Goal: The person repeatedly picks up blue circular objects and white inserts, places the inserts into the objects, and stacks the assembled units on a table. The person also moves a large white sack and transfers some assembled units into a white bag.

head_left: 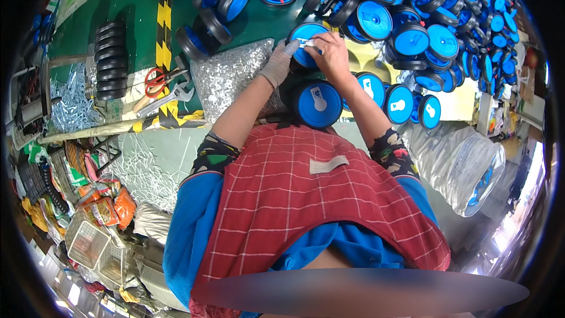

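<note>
A blue wheel with a black tyre [303,59] is between my two hands at the table's near edge. My left hand [275,66], in a pale glove, grips its left side with the fingertips at the face. On the right, my bare right hand [331,56] bends over the wheel, thumb and fingers closed around a small white piece [305,43] at its face; the fingers partly hide this piece. Close by, a blue wheel [318,105] with a white sticker [319,100] stands at the table edge. To its right are more stickered wheels [399,105].
Many blue wheels [412,38] pile up at the right and back. Left of my hands lie a clear bag of small metal parts [226,73], red-handled scissors [155,82], a wrench [168,99], a row of black tyres [110,62] and long metal pins [73,100]. A plastic sack [459,165] stands right.
</note>
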Demonstrator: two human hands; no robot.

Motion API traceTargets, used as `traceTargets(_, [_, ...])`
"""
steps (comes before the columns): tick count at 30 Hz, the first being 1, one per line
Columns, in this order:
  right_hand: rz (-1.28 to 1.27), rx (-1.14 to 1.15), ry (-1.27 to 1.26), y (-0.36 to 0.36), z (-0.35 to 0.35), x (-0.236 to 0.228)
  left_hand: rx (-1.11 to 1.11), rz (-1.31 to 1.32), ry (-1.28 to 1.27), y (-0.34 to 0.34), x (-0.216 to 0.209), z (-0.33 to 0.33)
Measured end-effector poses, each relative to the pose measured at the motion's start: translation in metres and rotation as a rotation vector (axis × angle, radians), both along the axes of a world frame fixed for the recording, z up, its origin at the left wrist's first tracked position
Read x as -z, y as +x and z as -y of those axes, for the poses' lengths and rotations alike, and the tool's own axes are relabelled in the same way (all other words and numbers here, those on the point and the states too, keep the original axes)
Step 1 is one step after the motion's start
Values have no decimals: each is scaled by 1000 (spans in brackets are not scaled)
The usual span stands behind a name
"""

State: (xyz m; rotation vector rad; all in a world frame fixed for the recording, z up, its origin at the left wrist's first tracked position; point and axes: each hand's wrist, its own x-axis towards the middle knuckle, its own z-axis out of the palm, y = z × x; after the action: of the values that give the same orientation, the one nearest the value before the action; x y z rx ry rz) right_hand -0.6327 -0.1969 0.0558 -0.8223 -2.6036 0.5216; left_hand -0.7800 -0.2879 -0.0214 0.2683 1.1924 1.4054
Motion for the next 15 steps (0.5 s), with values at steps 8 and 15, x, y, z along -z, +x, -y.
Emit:
traceTargets(8, [132,202,-611,-4,-57,36,173,-713,-225,3,-21,-11])
traceTargets(15, [-268,198,-65,39,52,-22,100,-60,-126,13,-35,19])
